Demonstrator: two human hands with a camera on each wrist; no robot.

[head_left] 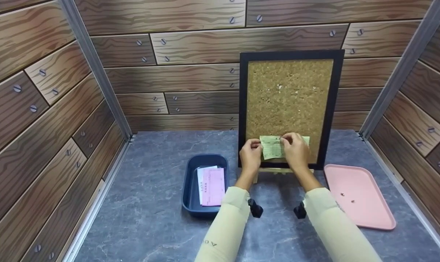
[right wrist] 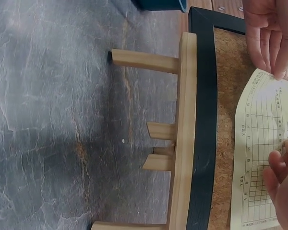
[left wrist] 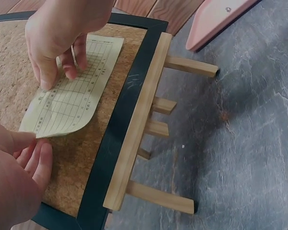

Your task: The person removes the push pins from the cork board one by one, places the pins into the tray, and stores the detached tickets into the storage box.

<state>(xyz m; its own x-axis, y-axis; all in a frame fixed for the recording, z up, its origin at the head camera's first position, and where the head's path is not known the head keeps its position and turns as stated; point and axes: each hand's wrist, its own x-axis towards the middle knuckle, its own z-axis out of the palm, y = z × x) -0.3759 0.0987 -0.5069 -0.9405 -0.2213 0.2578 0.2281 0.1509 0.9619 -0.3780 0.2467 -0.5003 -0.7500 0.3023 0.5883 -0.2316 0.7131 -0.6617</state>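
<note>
A light green printed form slip point(head_left: 272, 150) lies against the lower part of a black-framed cork board point(head_left: 289, 98). My left hand point(head_left: 250, 154) pinches the slip's left end between thumb and fingers, and in the left wrist view the paper bows up there. My right hand point(head_left: 296, 151) is at the slip's upper edge near its middle, thumb and fingertips bent close together against the paper point(right wrist: 259, 143). I cannot tell whether something small is between those fingertips. The board leans on a wooden easel point(left wrist: 139, 120).
On the left stands a dark blue tray point(head_left: 186, 189) with pink and white slips point(head_left: 213, 187) in it. A pink tray point(head_left: 373, 203) at the right bears two small shiny pieces point(head_left: 353, 201). Wood-patterned walls point(head_left: 191, 76) enclose the grey table point(head_left: 150, 233).
</note>
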